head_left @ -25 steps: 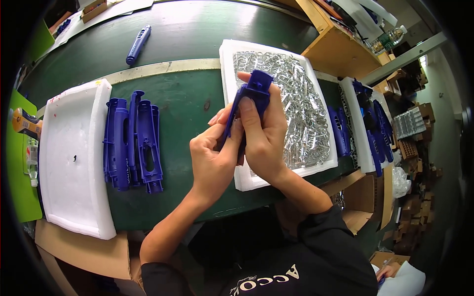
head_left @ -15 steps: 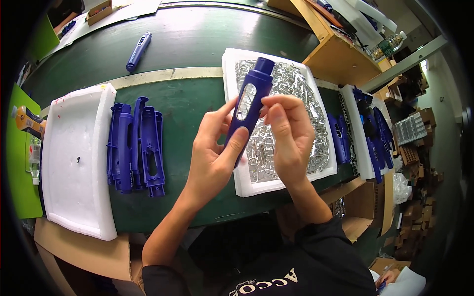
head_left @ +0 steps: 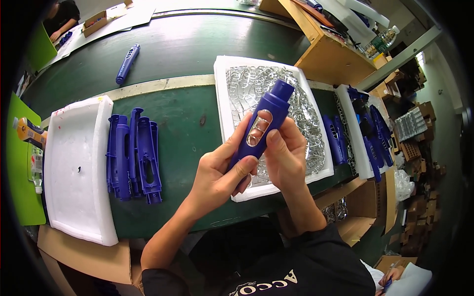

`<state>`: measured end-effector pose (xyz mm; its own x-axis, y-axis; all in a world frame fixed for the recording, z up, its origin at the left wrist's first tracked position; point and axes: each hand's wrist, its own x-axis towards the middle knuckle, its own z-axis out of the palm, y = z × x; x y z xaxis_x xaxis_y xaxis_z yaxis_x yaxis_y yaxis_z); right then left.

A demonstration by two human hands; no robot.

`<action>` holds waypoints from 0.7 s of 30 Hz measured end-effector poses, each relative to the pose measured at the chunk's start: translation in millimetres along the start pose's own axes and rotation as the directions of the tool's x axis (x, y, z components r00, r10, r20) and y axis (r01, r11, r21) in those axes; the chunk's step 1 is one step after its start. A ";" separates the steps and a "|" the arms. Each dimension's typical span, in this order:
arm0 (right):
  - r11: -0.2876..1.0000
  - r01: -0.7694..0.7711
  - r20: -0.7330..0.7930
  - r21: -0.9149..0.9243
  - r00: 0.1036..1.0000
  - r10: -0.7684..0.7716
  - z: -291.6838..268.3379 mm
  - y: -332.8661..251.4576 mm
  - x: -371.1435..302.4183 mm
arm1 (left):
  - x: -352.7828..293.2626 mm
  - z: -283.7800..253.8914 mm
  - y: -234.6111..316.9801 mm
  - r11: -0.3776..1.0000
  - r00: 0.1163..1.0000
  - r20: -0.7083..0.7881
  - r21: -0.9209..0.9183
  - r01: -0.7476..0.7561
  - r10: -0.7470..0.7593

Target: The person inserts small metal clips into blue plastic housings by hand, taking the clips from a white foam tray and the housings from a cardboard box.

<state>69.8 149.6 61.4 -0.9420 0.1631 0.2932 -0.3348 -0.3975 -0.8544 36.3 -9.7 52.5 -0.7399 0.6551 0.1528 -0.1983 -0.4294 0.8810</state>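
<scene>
Both hands hold one blue plastic housing (head_left: 265, 118) upright over the near edge of a white foam tray (head_left: 223, 84) filled with small metal clips (head_left: 306, 113). My left hand (head_left: 217, 175) grips its lower end, thumb on the front. My right hand (head_left: 286, 155) wraps the back, and a fingertip shows through the oval window in the housing. Left of the hands, several matching blue housing halves (head_left: 132, 155) lie side by side on the green table (head_left: 182, 49).
An empty white foam tray (head_left: 74, 167) sits at the left. A second tray (head_left: 353, 133) with blue parts lies at the right by cardboard boxes (head_left: 365, 207). One blue housing (head_left: 127, 64) lies far back. A wooden shelf (head_left: 326, 49) stands behind.
The housing has been turned and raised from a tilted hold to nearly upright, window facing me. My right thumb has moved onto its side.
</scene>
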 end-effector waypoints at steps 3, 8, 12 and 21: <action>0.995 0.075 0.041 -0.071 0.997 -0.072 2.1 -4.4 -2.9 | 0.2 2.0 -1.3 0.999 0.999 0.022 -0.019 -0.031 0.032; 1.000 -0.013 0.007 0.001 1.000 0.013 0.0 4.7 4.0 | 2.5 5.4 -4.2 0.999 0.998 -0.057 -0.032 -0.039 0.038; 0.991 -0.096 -0.135 -0.098 0.987 0.082 7.9 2.4 11.2 | 5.1 2.1 -7.4 0.995 0.981 -0.193 0.097 -0.014 0.033; 0.657 0.096 0.140 -0.747 0.990 0.015 24.5 0.9 60.0 | 8.2 -13.0 -22.4 0.594 0.824 -0.176 0.773 -0.223 0.538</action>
<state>12.4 136.9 88.8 -0.9408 0.0286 0.3377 -0.2935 0.4292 -0.8542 26.3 -2.8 28.2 -0.8296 0.1996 0.5214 0.5439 0.0787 0.8354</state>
